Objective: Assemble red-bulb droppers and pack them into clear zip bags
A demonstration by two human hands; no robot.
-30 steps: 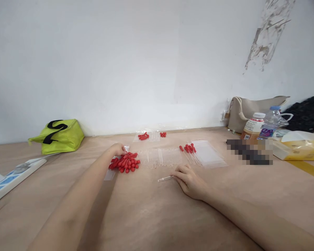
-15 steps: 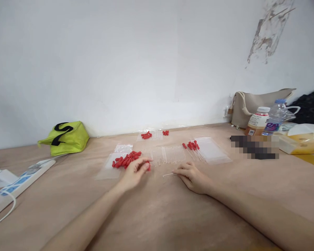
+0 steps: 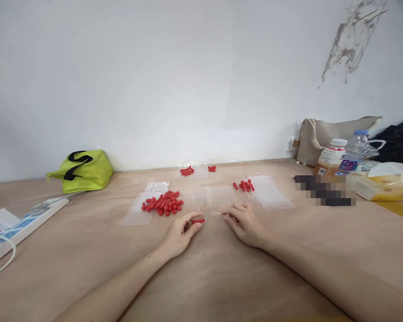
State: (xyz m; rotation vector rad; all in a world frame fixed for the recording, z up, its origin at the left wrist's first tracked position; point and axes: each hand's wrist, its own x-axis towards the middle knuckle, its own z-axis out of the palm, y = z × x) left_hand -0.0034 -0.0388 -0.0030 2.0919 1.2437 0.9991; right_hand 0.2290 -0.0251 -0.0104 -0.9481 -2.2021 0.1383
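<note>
Your left hand (image 3: 181, 233) pinches a red bulb (image 3: 199, 221) between thumb and finger, and your right hand (image 3: 244, 226) pinches a clear tube (image 3: 216, 213). Both are in front of the row of clear tubes (image 3: 210, 197) on the counter (image 3: 201, 281). The bulb and the tube are near each other but don't touch. The bulb looks light, soft and squishy, like rubber, so hold it softly by its sides. The tube looks thin, stiff, smooth and a bit slippery, maybe glass, so it could snap; hold it lightly along its side and don't bend it. Half a second ago, your left hand hid some of the pile of red bulbs (image 3: 166, 205). Now it is closer to you, the pile shows better, and your bulb points sideways.
</note>
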